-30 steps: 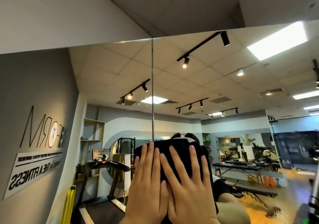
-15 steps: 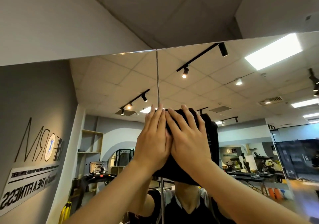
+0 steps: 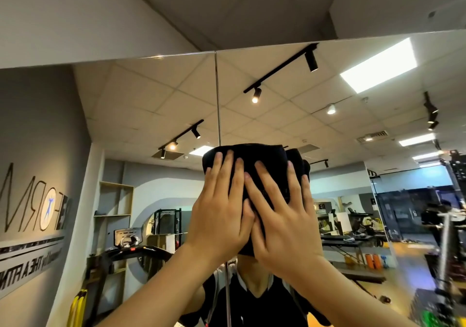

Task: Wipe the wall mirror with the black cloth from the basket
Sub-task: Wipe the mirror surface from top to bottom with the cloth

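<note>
Black cloth (image 3: 262, 160), folded thick, lies flat against wall mirror (image 3: 156, 104).

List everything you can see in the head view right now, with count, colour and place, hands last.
wall mirror: one, two panels meeting at a vertical seam, fills the wall ahead
black cloth: one, black, flat on the mirror across the seam
treadmill: one, black, reflected at lower left
wall lettering: one, black and white, reflected reversed at far left
left hand: one, fingers straight, pressing the cloth
right hand: one, fingers spread, pressing the cloth beside the left
</note>
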The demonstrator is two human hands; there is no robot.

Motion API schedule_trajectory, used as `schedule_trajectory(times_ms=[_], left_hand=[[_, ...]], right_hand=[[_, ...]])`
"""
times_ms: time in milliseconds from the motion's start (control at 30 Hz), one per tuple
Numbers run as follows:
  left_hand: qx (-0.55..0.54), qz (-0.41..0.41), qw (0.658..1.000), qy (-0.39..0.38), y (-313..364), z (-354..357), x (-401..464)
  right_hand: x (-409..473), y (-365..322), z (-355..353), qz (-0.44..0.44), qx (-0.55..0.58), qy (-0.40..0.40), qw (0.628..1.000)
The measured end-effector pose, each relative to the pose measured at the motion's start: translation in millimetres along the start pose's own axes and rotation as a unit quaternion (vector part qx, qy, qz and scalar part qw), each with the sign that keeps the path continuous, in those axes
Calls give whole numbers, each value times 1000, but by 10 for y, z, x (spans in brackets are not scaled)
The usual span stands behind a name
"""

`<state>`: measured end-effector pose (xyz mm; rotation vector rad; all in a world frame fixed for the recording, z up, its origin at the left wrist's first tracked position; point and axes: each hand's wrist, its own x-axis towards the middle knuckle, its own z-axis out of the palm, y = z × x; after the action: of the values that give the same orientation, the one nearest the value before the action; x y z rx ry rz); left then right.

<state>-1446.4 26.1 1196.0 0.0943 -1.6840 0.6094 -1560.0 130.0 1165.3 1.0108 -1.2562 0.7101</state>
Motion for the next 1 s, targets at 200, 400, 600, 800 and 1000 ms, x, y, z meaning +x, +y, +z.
schedule_trajectory(times_ms=[200, 400, 600, 800, 1000], left_hand=[[-6, -34, 999, 23, -251, -17, 660], [7, -65, 998, 5, -595, -150, 1512], [11, -95, 995, -1, -813, -248, 2162], [16, -105, 994, 19, -886, -234, 2494], [24, -95, 995, 23, -696, -160, 2629]], right_hand=[[763, 193, 40, -20, -12, 8, 1000], [1703, 344, 24, -12, -15, -7, 1000], [2479, 498, 15, -22, -7, -34, 999], [2771, 586, -10, -32, -13, -31, 999], [2749, 769, -71, -19, -14, -27, 999]])
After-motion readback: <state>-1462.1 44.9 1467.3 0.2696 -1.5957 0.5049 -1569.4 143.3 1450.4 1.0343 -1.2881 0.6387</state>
